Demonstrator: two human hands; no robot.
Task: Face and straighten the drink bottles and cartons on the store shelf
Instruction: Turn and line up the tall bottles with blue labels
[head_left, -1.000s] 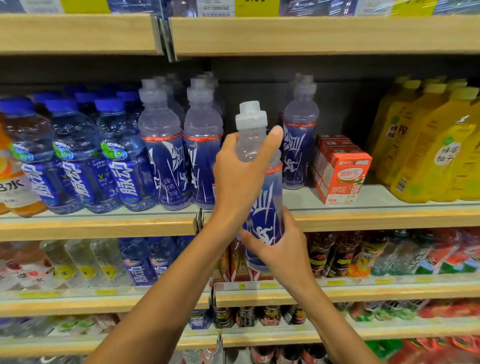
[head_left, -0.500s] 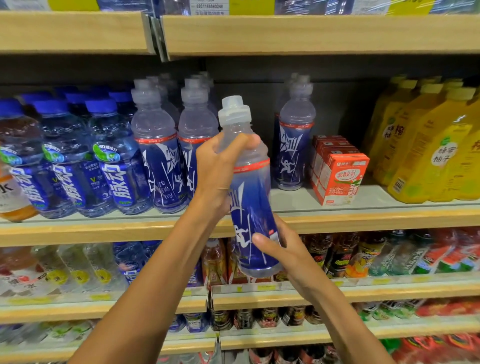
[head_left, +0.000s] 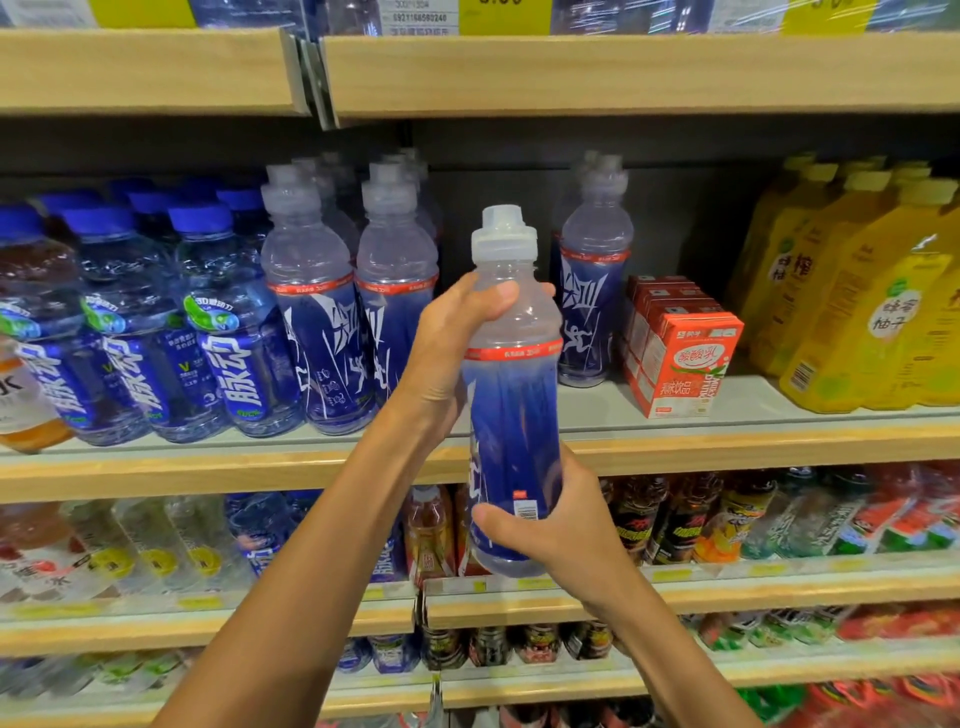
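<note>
Left hand (head_left: 452, 358) and right hand (head_left: 563, 538) gripped the bottle (head_left: 514, 415), mid-facing; it probably needed turning label-forward, then reshelving near the cartons (head_left: 680, 358).

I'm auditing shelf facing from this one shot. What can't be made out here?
Head view only:
Held bottle: label front mostly turned aside; left hand covers its shoulder, right hand its base.
Rear bottles on the middle shelf: hidden behind front bottles.
Price tags: cut off by the top edge.
Lower-shelf drinks: blurred, labels unreadable.
Leftmost bottle: cut off by the left edge.
</note>
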